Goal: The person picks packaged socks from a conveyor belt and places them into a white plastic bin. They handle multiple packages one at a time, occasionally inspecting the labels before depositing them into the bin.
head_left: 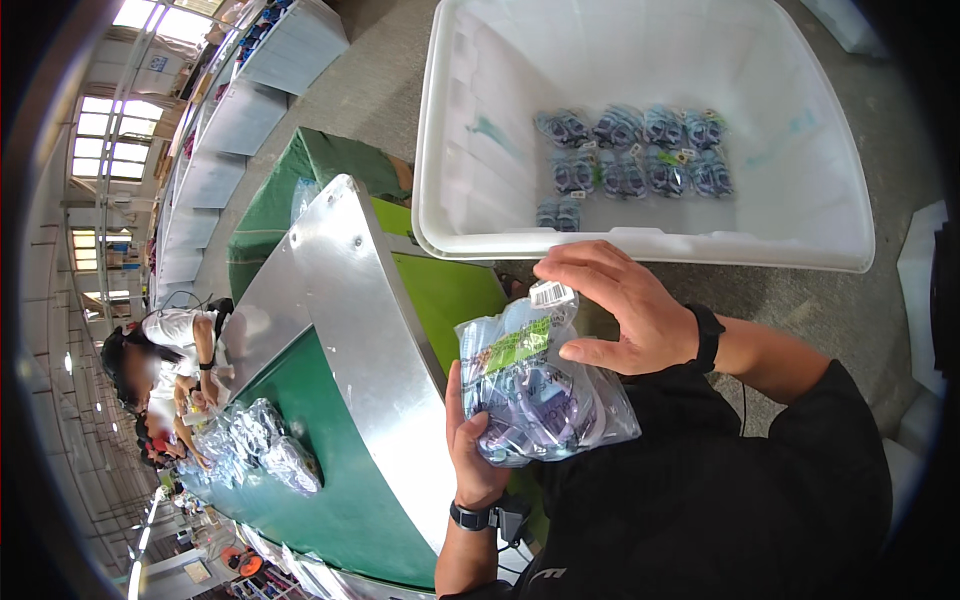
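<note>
A clear plastic bag holds a pair of purple and light-blue shoes, probably sandals. My left hand grips the bag's left side, with the thumb over its front. A white barcode sticker sits at the bag's top edge. Over the bag's upper right, my right hand is open, fingers stretched beside the sticker and thumb apart near the plastic. Whether its fingertips touch the bag I cannot tell. Beyond my hands, several similar bagged shoes lie in rows on the floor of a large white bin.
To my left runs a green conveyor belt with a metal edge. Several bagged shoes lie on it, where other people work. A green-covered stack stands beside the bin. White containers are at the far right.
</note>
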`<state>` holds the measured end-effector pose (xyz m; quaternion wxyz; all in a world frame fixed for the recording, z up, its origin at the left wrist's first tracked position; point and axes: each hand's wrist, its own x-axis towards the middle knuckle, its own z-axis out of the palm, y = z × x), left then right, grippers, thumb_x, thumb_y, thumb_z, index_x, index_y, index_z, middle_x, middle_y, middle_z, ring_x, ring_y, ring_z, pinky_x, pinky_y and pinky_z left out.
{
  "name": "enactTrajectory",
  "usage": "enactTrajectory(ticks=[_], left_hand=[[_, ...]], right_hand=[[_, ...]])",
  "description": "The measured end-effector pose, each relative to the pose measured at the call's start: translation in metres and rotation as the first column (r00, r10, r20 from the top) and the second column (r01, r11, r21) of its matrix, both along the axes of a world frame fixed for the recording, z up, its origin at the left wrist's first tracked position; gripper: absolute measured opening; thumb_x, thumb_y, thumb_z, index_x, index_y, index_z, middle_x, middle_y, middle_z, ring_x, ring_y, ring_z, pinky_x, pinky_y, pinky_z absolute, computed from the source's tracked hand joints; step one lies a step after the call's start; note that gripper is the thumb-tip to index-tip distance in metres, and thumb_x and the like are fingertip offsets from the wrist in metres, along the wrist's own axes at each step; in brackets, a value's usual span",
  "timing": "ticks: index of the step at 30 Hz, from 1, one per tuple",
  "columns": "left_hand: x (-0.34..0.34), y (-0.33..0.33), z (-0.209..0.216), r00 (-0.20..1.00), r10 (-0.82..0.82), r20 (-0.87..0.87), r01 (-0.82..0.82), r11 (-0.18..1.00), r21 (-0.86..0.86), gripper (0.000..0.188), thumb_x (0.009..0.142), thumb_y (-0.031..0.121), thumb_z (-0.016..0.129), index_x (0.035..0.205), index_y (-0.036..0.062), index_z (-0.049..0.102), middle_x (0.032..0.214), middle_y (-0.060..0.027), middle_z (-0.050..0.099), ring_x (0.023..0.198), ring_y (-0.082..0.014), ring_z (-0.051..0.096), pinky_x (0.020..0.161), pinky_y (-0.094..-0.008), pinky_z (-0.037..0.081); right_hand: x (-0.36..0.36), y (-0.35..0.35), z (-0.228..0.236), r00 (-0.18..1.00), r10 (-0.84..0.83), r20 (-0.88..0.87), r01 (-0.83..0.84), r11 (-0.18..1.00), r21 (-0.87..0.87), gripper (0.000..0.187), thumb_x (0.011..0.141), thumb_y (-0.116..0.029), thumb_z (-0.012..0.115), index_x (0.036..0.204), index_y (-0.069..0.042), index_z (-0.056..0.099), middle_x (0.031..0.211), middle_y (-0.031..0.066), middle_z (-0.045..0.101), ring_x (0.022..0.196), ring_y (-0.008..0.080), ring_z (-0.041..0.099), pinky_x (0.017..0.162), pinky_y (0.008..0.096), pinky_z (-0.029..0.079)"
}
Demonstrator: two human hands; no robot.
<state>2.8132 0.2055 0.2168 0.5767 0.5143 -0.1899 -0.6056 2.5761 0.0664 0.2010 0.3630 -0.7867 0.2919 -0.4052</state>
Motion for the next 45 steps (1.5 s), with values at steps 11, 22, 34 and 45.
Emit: enactTrajectory(ticks=[11, 22, 34, 45], left_hand=[[0.004, 0.011, -0.003, 0.995, -0.098, 0.012, 0.098, 0.995, 0.004, 0.092, 0.082, 0.012, 0.057, 0.163, 0.0021, 0.015, 0.157, -0.0226, 0.037, 0.137, -0.0315, 0.049, 0.113, -0.0420, 0.043], [-0.007, 0.010, 0.003, 0.997, -0.081, -0.004, 0.081, 0.995, 0.055, 0.086, 0.090, 0.029, 0.062, 0.160, 0.0016, 0.021, 0.154, -0.0220, 0.040, 0.137, -0.0339, 0.049, 0.113, -0.0474, 0.044], [-0.009, 0.007, 0.005, 0.996, -0.073, -0.048, 0.072, 0.997, -0.030, 0.084, 0.089, 0.015, 0.061, 0.161, 0.0015, 0.020, 0.151, -0.0211, 0.045, 0.134, -0.0302, 0.052, 0.113, -0.0429, 0.043], [-0.013, 0.002, 0.010, 0.995, -0.100, -0.008, 0.100, 0.994, 0.049, 0.084, 0.092, 0.028, 0.061, 0.159, 0.0008, 0.020, 0.154, -0.0233, 0.040, 0.136, -0.0340, 0.050, 0.112, -0.0471, 0.046]], right_hand=[[0.010, 0.003, -0.009, 0.993, 0.113, -0.029, -0.117, 0.975, -0.191, 0.017, 0.075, -0.011, 0.079, 0.092, -0.009, 0.074, 0.090, 0.0034, 0.069, 0.088, 0.0264, 0.066, 0.079, 0.0400, 0.052], [0.019, 0.011, -0.017, 0.997, -0.069, 0.018, 0.071, 0.994, -0.083, 0.010, 0.074, -0.006, 0.075, 0.074, -0.006, 0.065, 0.069, 0.0082, 0.062, 0.067, 0.0306, 0.062, 0.065, 0.0415, 0.047], [0.015, 0.009, -0.016, 0.996, -0.060, 0.059, 0.062, 0.997, -0.040, 0.007, 0.075, -0.004, 0.074, 0.079, -0.005, 0.069, 0.072, 0.0082, 0.064, 0.069, 0.0306, 0.063, 0.066, 0.0416, 0.047], [0.006, 0.006, -0.019, 0.999, -0.049, 0.003, 0.049, 0.991, 0.127, 0.009, 0.079, -0.007, 0.074, 0.088, -0.004, 0.074, 0.080, 0.0109, 0.069, 0.074, 0.0315, 0.065, 0.068, 0.0409, 0.050]])
